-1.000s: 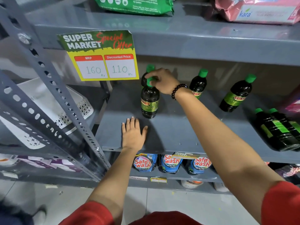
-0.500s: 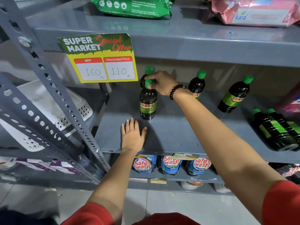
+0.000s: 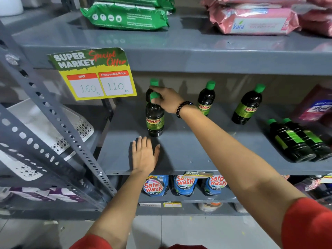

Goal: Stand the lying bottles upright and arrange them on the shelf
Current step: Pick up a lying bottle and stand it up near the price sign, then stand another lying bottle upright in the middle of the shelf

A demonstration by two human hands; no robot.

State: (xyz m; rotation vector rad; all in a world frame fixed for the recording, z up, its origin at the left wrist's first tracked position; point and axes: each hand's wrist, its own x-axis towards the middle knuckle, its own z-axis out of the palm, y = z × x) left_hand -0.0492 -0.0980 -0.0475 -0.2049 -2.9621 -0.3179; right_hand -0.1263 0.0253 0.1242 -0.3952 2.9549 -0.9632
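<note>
A dark Sunny bottle with a green cap stands upright on the grey middle shelf. My right hand grips its cap from the right. Directly behind it stands another bottle, mostly hidden. Two more upright bottles stand at the back: one at centre and one further right. Two bottles lie side by side on the shelf's right end, caps pointing to the back left. My left hand rests flat, fingers spread, on the shelf's front in front of the held bottle.
A yellow price sign hangs from the upper shelf edge at left. Green and pink packs lie on the top shelf. Safe wash pouches fill the shelf below. A perforated upright post and white baskets stand at left.
The view has shifted slightly. My right hand stays on the front bottle's cap and the left hand stays flat; the bottle sits in nearly the same spot.
</note>
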